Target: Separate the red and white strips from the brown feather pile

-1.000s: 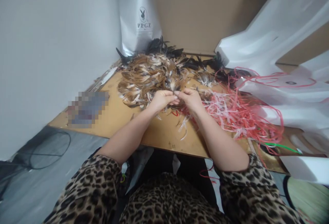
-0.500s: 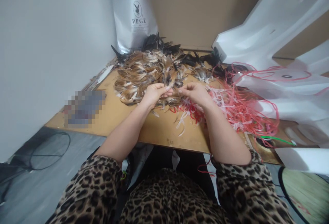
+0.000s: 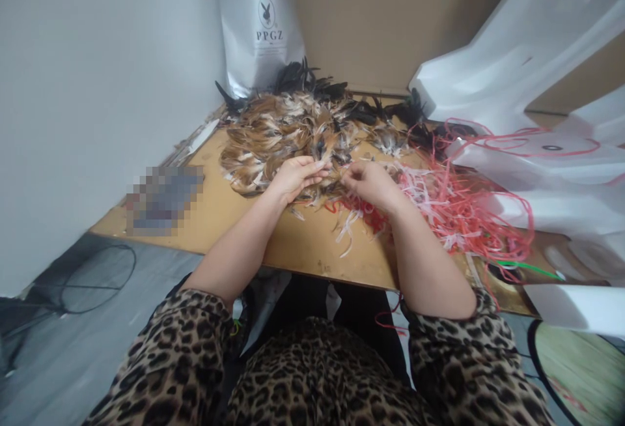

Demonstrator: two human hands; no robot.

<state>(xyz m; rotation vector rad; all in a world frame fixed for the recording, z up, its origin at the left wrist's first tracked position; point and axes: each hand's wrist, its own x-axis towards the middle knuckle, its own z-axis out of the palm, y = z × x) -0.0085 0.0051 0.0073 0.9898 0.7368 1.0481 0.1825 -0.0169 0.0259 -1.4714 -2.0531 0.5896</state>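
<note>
My left hand (image 3: 299, 177) is closed, thumb against fingers, on a small brown feather at the front of the feather pile. Close to its right, my right hand (image 3: 367, 182) is pinched with the fingertips turned toward the left hand; whatever lies between them is too small to make out. Brown and white feathers (image 3: 266, 129) are heaped behind both hands. Black feathers (image 3: 295, 77) lie along the back of the heap. Red and pink ribbon strips (image 3: 449, 208) tangle to the right of my right hand.
A silver-white bag (image 3: 266, 35) with printed letters stands behind the feathers. White plastic sheeting (image 3: 483, 55) hangs and spreads at the right. A blurred-out flat item (image 3: 166, 199) lies on the left of the wooden table (image 3: 293, 247). A green strip (image 3: 530, 269) sits by the right edge.
The view has shifted slightly. Both hands stay close together in front of the feathers, and the fingers have moved only a little.
</note>
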